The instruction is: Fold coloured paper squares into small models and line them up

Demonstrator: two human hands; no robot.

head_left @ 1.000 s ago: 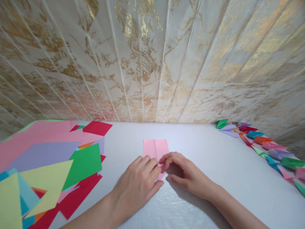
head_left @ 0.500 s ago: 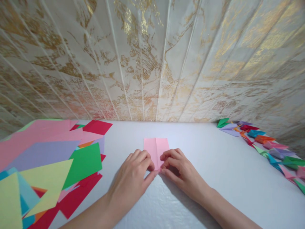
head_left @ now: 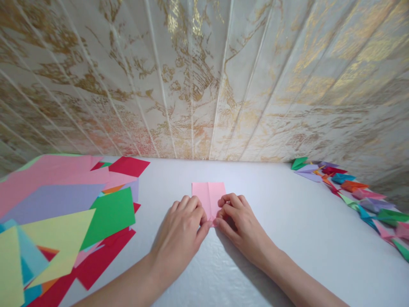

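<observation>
A small pink sheet of paper [head_left: 209, 194] lies on the white table between my hands, with a crease running down its middle. At its near left corner, my left hand [head_left: 188, 224] has thumb and curled fingers closed on the edge. My right hand [head_left: 238, 217] pinches the near right corner, its fingers bent inward. Both thumbs almost meet at the near edge, where a small fold shows by the centre crease. The paper's near corners are partly hidden under my fingers.
On the left, loose coloured sheets overlap in a pile, a green sheet [head_left: 110, 217] and a red sheet [head_left: 105, 256] among them. Several folded paper pieces [head_left: 354, 186] line the right side. A gold-patterned curtain [head_left: 204, 85] hangs behind the white table [head_left: 271, 192].
My thumbs have shifted slightly at the near edge, and a small fold now shows between them. The whole view has moved a little.
</observation>
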